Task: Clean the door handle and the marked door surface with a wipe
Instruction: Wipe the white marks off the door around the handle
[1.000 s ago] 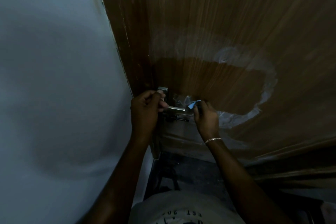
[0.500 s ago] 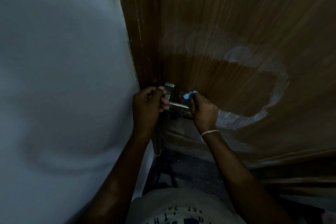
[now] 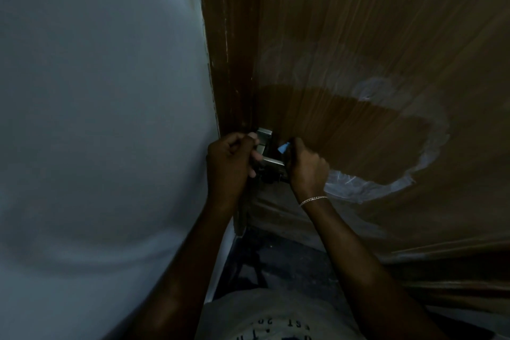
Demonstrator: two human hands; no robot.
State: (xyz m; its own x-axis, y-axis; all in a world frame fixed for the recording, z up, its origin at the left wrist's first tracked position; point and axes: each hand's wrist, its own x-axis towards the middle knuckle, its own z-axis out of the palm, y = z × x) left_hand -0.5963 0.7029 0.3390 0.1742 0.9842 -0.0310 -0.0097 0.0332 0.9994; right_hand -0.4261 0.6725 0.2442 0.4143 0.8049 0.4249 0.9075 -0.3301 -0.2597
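A metal door handle (image 3: 271,160) juts from the brown wooden door (image 3: 358,36), with its square plate (image 3: 264,136) above it. My left hand (image 3: 230,161) grips the handle's left end with curled fingers. My right hand (image 3: 306,167) wraps the handle's right part, and a small blue wipe (image 3: 283,148) peeks out above its thumb. A whitish smeared ring (image 3: 430,143) marks the door surface to the right, around a darker patch.
A white wall (image 3: 96,119) fills the left side, meeting the dark door frame (image 3: 229,63). Below the hands lies dark floor (image 3: 289,262). My pale shirt (image 3: 276,320) shows at the bottom edge. A thin bracelet (image 3: 313,199) circles my right wrist.
The view has shifted, so the handle and both hands sit slightly higher and further right. My right hand with the wipe has slid left along the handle, closer to the left hand.
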